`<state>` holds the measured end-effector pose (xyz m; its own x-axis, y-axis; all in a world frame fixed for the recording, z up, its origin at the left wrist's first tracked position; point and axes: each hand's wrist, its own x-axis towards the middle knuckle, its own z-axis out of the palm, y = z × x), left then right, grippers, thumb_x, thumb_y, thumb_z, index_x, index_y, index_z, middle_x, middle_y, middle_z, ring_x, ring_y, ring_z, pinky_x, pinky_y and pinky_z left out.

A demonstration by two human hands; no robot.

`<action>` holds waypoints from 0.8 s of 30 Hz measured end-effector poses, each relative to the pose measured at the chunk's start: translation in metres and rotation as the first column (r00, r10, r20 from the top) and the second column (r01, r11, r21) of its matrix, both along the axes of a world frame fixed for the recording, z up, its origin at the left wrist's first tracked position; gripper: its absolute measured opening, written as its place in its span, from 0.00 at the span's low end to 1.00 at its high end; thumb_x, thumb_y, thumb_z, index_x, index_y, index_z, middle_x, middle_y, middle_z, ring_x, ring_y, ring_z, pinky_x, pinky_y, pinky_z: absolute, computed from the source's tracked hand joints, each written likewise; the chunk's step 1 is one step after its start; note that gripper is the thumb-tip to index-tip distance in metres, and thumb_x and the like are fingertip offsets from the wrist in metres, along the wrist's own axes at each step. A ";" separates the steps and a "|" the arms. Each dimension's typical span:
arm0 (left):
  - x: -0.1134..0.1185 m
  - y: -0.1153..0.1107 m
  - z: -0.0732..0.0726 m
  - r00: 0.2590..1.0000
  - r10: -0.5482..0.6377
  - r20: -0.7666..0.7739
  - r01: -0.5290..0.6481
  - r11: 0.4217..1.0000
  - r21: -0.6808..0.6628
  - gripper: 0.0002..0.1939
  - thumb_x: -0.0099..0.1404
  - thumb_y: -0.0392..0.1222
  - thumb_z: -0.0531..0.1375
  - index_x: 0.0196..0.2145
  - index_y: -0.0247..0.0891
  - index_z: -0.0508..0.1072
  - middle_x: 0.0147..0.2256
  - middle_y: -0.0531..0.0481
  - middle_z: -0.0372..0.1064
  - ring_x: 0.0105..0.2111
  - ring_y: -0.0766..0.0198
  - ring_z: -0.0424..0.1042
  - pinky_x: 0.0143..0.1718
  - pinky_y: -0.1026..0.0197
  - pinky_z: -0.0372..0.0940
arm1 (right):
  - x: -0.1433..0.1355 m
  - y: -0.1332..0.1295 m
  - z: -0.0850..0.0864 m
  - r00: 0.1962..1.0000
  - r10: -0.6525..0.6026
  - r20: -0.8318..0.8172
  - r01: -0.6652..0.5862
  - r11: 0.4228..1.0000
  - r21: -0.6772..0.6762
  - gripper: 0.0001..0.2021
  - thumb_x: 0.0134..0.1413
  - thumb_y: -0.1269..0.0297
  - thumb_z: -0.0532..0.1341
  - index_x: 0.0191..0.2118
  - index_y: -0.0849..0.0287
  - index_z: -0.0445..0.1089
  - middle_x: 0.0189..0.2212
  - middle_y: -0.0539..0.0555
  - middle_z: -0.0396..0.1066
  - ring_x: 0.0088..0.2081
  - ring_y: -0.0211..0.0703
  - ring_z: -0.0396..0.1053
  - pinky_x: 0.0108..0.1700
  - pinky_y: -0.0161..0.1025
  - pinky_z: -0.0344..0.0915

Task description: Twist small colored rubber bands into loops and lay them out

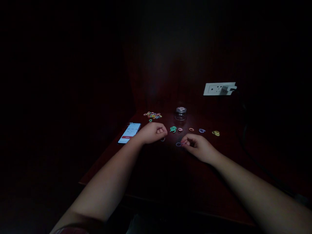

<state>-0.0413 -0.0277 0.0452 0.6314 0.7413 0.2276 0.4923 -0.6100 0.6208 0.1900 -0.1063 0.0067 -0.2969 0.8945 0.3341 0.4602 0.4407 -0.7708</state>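
In the head view the scene is dark. The right hand (198,148) pinches a purple band (178,144) at its fingertips, low over the table (151,175). The left hand (153,132) is curled into a loose fist just left of it, with a small band (162,139) lying beside its knuckles. Beyond the hands runs a row of sorted bands: green (173,129), pink (180,129), orange (191,129), blue (201,130), yellow (215,133). A mixed pile (152,115) and a jar (180,113) sit farther back. A lit phone (129,132) lies to the left, and a wall socket (219,88) is at far right.

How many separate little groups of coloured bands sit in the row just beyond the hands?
5: green, pink, orange, purple and yellow, left to right. The left hand may hide more.
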 end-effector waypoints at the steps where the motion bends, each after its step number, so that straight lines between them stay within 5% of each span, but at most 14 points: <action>1: 0.005 -0.005 -0.002 0.997 -0.071 -0.005 0.071 0.996 -0.063 0.11 0.59 0.43 0.59 0.35 0.33 0.74 0.27 0.50 0.71 0.26 0.69 0.68 0.27 0.68 0.62 | -0.001 0.000 0.001 1.000 -0.002 -0.002 0.002 1.000 0.003 0.05 0.52 0.64 0.60 0.32 0.60 0.69 0.24 0.49 0.65 0.25 0.36 0.61 0.27 0.34 0.59; 7: 0.022 -0.019 -0.012 0.955 -0.295 -0.011 0.286 0.935 -0.211 0.14 0.59 0.45 0.61 0.39 0.34 0.75 0.30 0.48 0.74 0.28 0.68 0.71 0.28 0.67 0.63 | -0.003 -0.002 0.003 1.000 0.012 -0.006 -0.012 1.000 0.003 0.05 0.53 0.64 0.59 0.32 0.60 0.68 0.22 0.48 0.64 0.25 0.36 0.60 0.26 0.33 0.57; 24: 0.026 -0.022 -0.010 0.982 -0.180 0.063 0.188 0.970 -0.155 0.11 0.60 0.43 0.59 0.34 0.31 0.74 0.25 0.51 0.70 0.22 0.72 0.63 0.22 0.70 0.57 | 0.000 0.002 -0.003 0.993 0.041 -0.110 -0.046 0.998 -0.037 0.08 0.51 0.64 0.61 0.37 0.60 0.67 0.26 0.49 0.65 0.25 0.34 0.60 0.27 0.33 0.59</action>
